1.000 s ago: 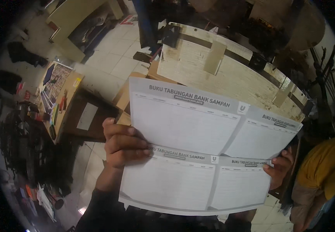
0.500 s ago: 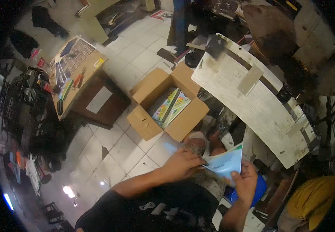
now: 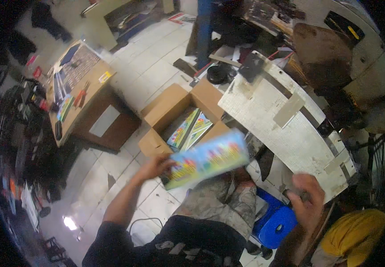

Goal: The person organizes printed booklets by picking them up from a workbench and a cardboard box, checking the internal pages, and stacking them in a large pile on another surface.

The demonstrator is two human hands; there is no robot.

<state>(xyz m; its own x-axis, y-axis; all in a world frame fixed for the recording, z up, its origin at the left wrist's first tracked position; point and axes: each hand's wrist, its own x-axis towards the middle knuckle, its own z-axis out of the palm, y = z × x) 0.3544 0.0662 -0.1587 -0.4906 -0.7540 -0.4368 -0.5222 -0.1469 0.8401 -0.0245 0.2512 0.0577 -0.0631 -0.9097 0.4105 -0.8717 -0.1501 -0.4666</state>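
Booklet (image 3: 205, 159) now in left hand (image 3: 154, 167) only; right hand (image 3: 307, 196) released.

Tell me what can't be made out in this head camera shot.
- Colourful booklet in the left hand: motion blur smears its cover pictures.
- Right hand: blurred, so whether it grips anything is unclear.
- Cardboard box: the booklet hides its near corner.
- Blue stool: partly behind the knee.
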